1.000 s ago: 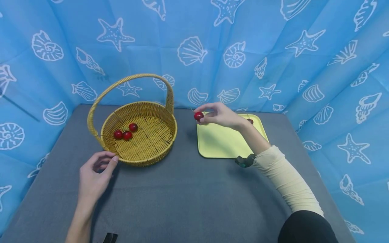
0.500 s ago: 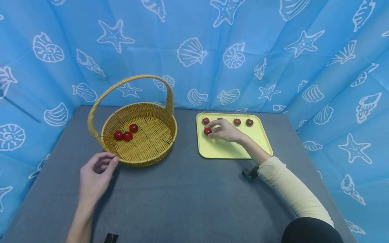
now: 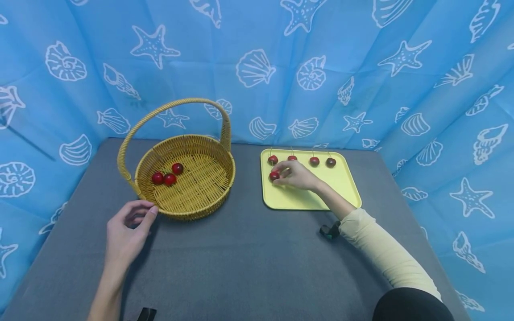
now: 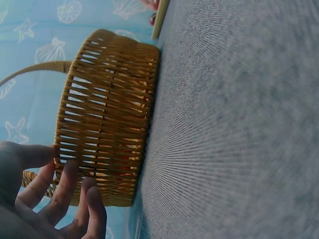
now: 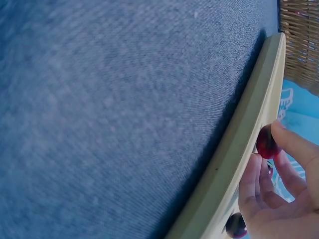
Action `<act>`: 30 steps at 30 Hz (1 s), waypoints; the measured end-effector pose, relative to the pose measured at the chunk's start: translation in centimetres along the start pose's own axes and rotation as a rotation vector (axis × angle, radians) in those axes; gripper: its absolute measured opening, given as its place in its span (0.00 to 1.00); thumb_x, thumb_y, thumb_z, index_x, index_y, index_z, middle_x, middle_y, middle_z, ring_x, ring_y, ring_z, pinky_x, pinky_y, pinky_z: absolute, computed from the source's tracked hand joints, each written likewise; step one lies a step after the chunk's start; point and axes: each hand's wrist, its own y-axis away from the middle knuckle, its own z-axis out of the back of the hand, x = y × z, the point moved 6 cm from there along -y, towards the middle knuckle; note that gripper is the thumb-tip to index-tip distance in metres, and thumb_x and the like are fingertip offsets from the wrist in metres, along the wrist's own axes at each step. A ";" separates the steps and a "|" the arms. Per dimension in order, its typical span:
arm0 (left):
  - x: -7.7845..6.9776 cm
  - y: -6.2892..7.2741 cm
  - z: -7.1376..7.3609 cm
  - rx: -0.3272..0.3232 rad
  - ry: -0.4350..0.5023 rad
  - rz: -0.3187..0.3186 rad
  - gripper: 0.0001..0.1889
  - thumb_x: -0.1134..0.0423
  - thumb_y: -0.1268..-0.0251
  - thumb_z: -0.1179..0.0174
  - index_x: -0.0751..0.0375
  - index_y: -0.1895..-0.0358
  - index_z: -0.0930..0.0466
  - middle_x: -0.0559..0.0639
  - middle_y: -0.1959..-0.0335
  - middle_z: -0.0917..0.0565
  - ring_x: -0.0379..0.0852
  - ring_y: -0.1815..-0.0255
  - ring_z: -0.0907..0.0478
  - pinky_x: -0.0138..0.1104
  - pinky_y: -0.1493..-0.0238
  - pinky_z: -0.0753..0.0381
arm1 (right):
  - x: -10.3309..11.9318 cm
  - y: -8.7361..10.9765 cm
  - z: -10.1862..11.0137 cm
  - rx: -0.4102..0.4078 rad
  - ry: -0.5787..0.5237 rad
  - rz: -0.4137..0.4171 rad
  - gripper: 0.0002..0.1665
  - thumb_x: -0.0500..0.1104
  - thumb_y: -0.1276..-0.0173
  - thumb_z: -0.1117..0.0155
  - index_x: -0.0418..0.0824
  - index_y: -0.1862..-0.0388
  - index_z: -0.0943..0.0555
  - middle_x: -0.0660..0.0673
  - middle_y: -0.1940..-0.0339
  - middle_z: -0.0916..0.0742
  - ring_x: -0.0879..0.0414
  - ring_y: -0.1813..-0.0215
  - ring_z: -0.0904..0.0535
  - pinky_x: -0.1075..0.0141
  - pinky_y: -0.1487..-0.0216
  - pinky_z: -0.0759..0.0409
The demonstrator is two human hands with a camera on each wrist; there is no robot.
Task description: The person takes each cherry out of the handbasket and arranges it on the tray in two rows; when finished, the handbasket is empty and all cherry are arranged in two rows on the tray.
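My left hand [image 3: 127, 229] pinches the near left rim of a round wicker basket [image 3: 190, 214] with a tall arched handle; the left wrist view shows thumb and fingers at the rim. Three red cherries [image 3: 170, 179] lie together inside it, on the left. Over at the yellow tray [image 3: 313, 204], my right hand [image 3: 296, 175] holds a dark red cherry [image 3: 274, 176] between thumb and fingers. That cherry [image 5: 267, 141] is close over the tray's left part. Several stemmed cherries [image 3: 314, 161] sit in a row along the tray's back edge.
A grey cloth [image 3: 241, 267] covers the table. Behind it and on both sides hangs a blue curtain [image 3: 225, 44] with white shell and starfish prints. The basket handle [image 3: 176, 103] rises high above the rim. A strip of table separates basket and tray.
My right hand has come down from above the tray's back left corner with the cherry, moving toward me and uncovering the back row. My left hand has stayed at the basket rim.
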 end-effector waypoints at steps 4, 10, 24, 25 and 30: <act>0.0 0.0 0.0 0.001 -0.002 -0.005 0.12 0.54 0.22 0.32 0.53 0.44 0.14 0.30 0.59 0.14 0.30 0.63 0.17 0.26 0.69 0.14 | 0.0 0.1 0.0 0.000 0.009 0.011 0.23 0.35 0.32 0.20 0.31 0.40 0.15 0.32 0.44 0.11 0.42 0.48 0.10 0.65 0.49 0.11; -0.1 0.1 0.0 0.000 0.005 -0.020 0.11 0.55 0.22 0.32 0.54 0.45 0.14 0.30 0.59 0.13 0.30 0.63 0.17 0.25 0.69 0.14 | 0.0 0.3 0.2 0.011 -0.008 0.016 0.25 0.34 0.33 0.20 0.31 0.39 0.16 0.31 0.44 0.12 0.42 0.48 0.10 0.58 0.44 0.08; -0.2 0.0 0.0 0.005 0.011 -0.012 0.12 0.54 0.22 0.32 0.54 0.45 0.14 0.30 0.59 0.13 0.33 0.63 0.16 0.26 0.69 0.14 | 0.7 0.9 1.6 -0.004 -0.039 0.047 0.24 0.34 0.29 0.24 0.28 0.37 0.18 0.29 0.43 0.11 0.36 0.45 0.10 0.67 0.48 0.10; -0.2 0.0 0.0 0.005 0.011 -0.012 0.12 0.54 0.22 0.32 0.54 0.45 0.14 0.30 0.59 0.13 0.33 0.62 0.16 0.26 0.69 0.14 | 0.9 0.9 1.6 -0.005 -0.042 0.045 0.24 0.34 0.29 0.24 0.28 0.37 0.18 0.29 0.42 0.12 0.36 0.44 0.10 0.68 0.50 0.10; -0.2 0.0 0.0 0.003 0.008 -0.012 0.12 0.54 0.22 0.32 0.54 0.44 0.14 0.27 0.60 0.15 0.31 0.62 0.16 0.25 0.69 0.14 | 2.7 0.7 1.7 -0.007 -0.052 0.058 0.24 0.34 0.28 0.25 0.28 0.36 0.18 0.29 0.40 0.12 0.36 0.43 0.11 0.65 0.49 0.11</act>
